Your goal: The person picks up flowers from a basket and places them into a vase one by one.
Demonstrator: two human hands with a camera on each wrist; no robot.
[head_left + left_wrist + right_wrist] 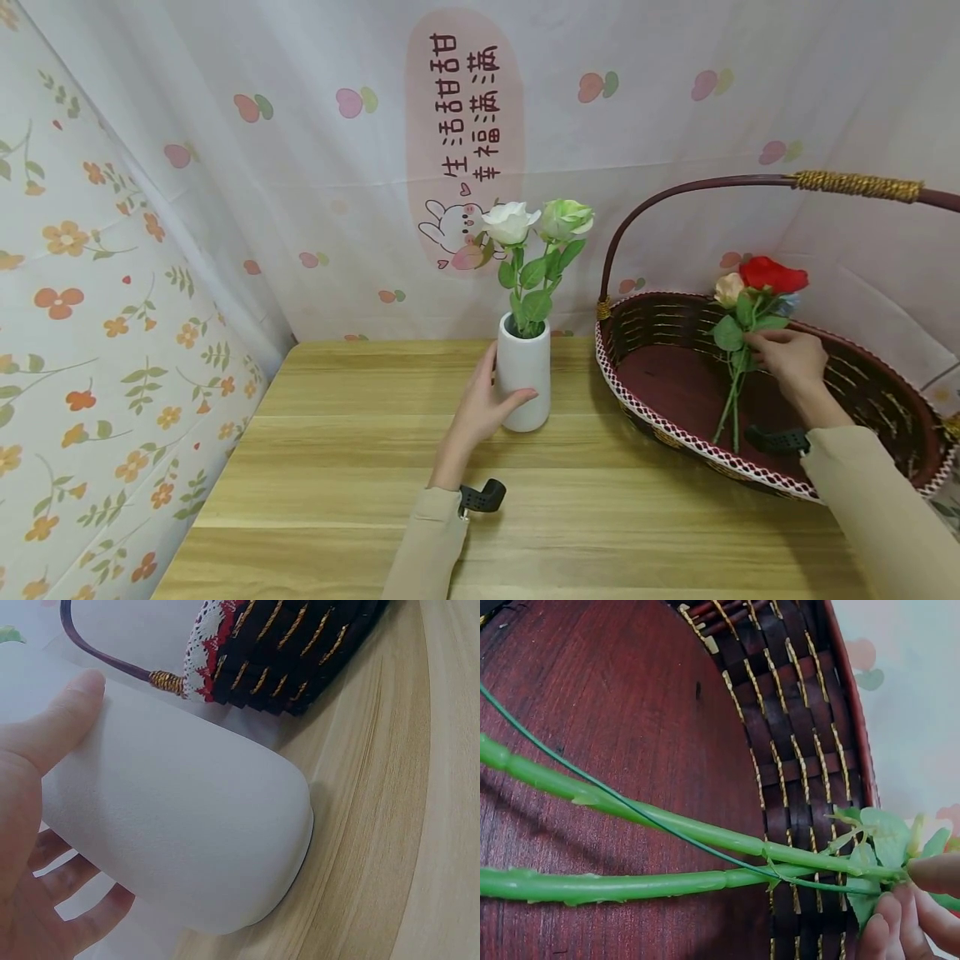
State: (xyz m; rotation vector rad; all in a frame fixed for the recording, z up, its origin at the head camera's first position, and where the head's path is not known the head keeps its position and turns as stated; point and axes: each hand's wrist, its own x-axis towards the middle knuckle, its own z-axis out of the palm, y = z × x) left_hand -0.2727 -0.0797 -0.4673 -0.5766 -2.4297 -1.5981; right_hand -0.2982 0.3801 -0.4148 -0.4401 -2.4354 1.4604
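Note:
A white vase (525, 379) stands upright on the wooden table, holding a white rose (511, 223) and a pale green rose (566, 220). My left hand (474, 408) holds its side, thumb across the front and fingers behind. In the left wrist view, the vase base (262, 847) meets the table. Over the basket (671, 431), my right hand (797, 362) pinches a small bunch: a red rose (772, 273), a peach flower (728, 290) and a partly hidden blue flower (787, 305). Their green stems (667, 825) slant down inside the basket, gripped just below the leaves (885, 832).
The dark woven basket has a white lace rim and a tall arched handle (675, 193) with gold wrapping. It stands at the right of the wooden table (360, 467). A printed curtain (300, 183) hangs behind; a floral cloth (112, 333) hangs at left.

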